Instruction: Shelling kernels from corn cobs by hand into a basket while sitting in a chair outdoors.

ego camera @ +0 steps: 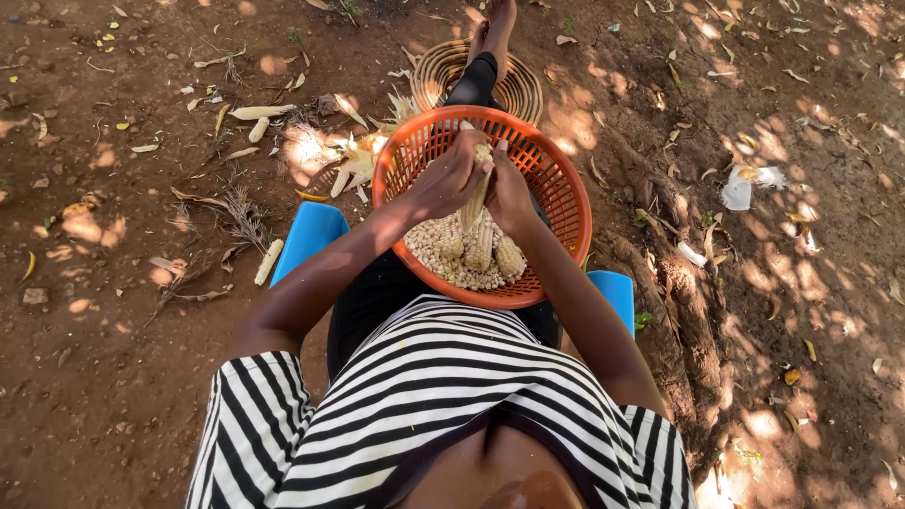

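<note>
Hands meet over a round orange plastic basket (566, 193) resting on the lap of a person in a black-and-white striped top, seated on a blue plastic stool (306, 238) on bare red earth. The left hand (445, 181) is wrapped around the upper part of a pale, partly stripped maize cob (474, 200), fingers curled tight on it, while the right hand (510, 193) closes on the same cob from the other side, thumb lying against the rows. The cob stands nearly upright, its lower end down among the loose white maize kernels (443, 253) that cover the basket's floor. Two more whole cobs (495, 250) lie in the basket just below the hands, touching the grain.

Shelling of this kind appears to go best with the cob kept low inside the rim, so that loosened kernels fall into the heap and not onto the soil; a firm grip with one hand and a steady sideways push of the other thumb along a row would likely free the grain cleanly. The basket sits tilted slightly forward, and a hard twist could tip it.

Dry maize husks (351, 160) and a bare spent cob (269, 261) lie scattered on the ground to the left; a woven coil mat (429, 71) shows beyond the basket, under an outstretched leg.
</note>
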